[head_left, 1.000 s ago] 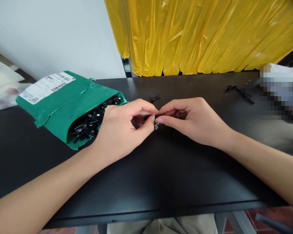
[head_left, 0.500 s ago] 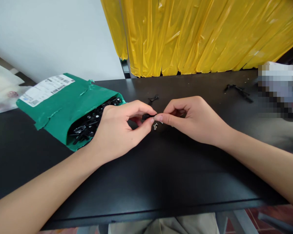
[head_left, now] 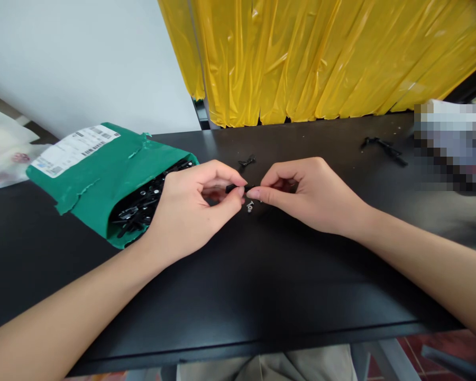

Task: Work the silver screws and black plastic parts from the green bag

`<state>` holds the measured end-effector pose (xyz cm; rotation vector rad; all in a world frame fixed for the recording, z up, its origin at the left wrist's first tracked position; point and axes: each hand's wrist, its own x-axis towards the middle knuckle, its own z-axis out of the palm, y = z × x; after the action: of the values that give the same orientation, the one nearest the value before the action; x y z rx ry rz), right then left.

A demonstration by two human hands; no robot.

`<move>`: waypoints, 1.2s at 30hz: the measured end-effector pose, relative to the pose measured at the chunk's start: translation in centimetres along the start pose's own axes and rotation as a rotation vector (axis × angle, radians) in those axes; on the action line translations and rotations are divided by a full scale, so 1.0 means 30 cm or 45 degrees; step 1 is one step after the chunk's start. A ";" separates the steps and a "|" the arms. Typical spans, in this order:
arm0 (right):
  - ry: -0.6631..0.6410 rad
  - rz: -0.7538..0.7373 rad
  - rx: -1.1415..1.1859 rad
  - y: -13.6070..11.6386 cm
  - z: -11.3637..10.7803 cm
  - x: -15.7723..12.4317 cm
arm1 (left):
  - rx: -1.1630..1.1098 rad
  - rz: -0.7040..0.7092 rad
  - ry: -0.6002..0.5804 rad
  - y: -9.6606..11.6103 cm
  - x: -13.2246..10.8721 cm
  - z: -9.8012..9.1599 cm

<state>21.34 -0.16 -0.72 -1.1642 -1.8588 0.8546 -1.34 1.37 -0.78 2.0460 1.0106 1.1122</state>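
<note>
My left hand and my right hand meet over the middle of the black table. Both pinch one small black part between thumb and fingertips, the left on its left end, the right on its right end. A tiny silver piece lies on the table just under the fingertips. Just left of my left hand lies a torn green mailer bag, its open mouth full of several small black parts.
Another small black part lies behind the hands. A longer black piece rests at the far right, near a blurred-out object. Yellow plastic sheeting hangs behind the table. A white plastic bag sits at far left.
The hands and the pinched part have shifted slightly left in the picture. The grip stays the same, and the small silver piece now shows more plainly beneath the fingers.
</note>
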 end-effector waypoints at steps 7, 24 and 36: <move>-0.043 0.011 -0.021 -0.004 0.001 0.002 | -0.089 -0.150 0.032 0.005 0.008 0.000; -0.050 -0.018 0.079 -0.009 0.001 -0.003 | -0.012 -0.062 0.001 0.000 0.006 -0.002; -0.035 -0.010 0.233 -0.031 0.004 -0.003 | -0.180 -0.167 -0.034 0.021 0.025 -0.003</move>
<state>20.88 -0.58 -0.03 -1.0359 -1.7650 1.0183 -0.94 1.66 0.08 1.8511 1.0078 1.0544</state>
